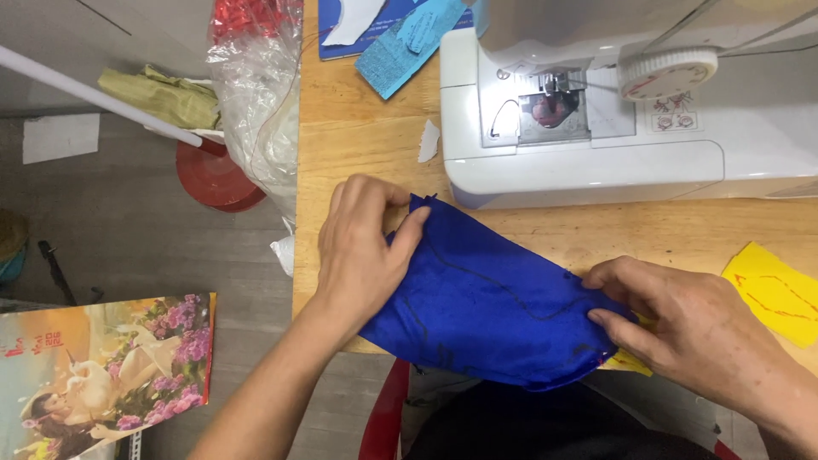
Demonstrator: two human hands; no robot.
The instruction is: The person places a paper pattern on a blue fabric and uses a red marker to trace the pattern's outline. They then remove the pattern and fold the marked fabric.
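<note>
Your left hand (362,247) rests on the near-left end of the blue cloth (486,298), thumb and fingers pinched shut on its top corner. Your right hand (682,324) grips the cloth's right end, its fingers (626,277) curled over the edge and the thumb pressed beneath, so both hands have the fabric clamped between them. The cloth lies across the front edge of the wooden table (358,128), its lower part hanging off toward your lap; a dark stitched or drawn line curves across its face.

Just behind the cloth stands the white sewing machine (596,119), needle area and round dial facing up at you. A yellow paper (780,294) with red marks lies on the table to the right of your right hand, and another yellow bit (626,362) peeks out under the cloth's right end. At the table's far-left sit a light-blue scrap (405,47) and a small white scrap (429,140). A clear plastic bag (256,102) hangs off the table's left side. On the floor lies a flowered picture (102,375) and a red round thing (213,179).
</note>
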